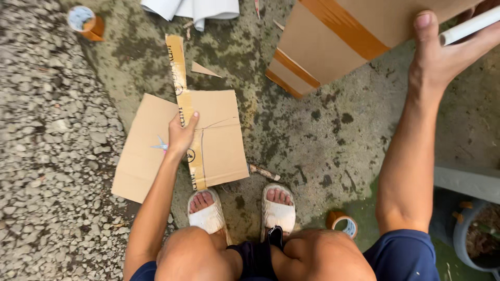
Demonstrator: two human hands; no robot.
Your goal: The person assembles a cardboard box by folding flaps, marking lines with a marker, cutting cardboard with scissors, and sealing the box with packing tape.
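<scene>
I am crouched over a stained concrete floor. My left hand (pixel 180 136) grips the edge of a flat brown cardboard piece (pixel 221 140) that lies on the ground, with a strip of printed yellow tape (pixel 179 78) running across it. Scissors (pixel 160 145) with pale handles poke out beside that hand. My right hand (pixel 442 54) is raised at the upper right, holding a large cardboard box (pixel 323 41) banded with orange tape, and a white tube (pixel 469 26) rests between its fingers.
A tape roll (pixel 344 224) lies by my right knee, another roll (pixel 86 22) sits at the far left on gravel (pixel 47 156). White sheets (pixel 192 9) lie at the top. Cardboard scraps (pixel 204 69) are scattered. A grey pot (pixel 476 234) stands at the right.
</scene>
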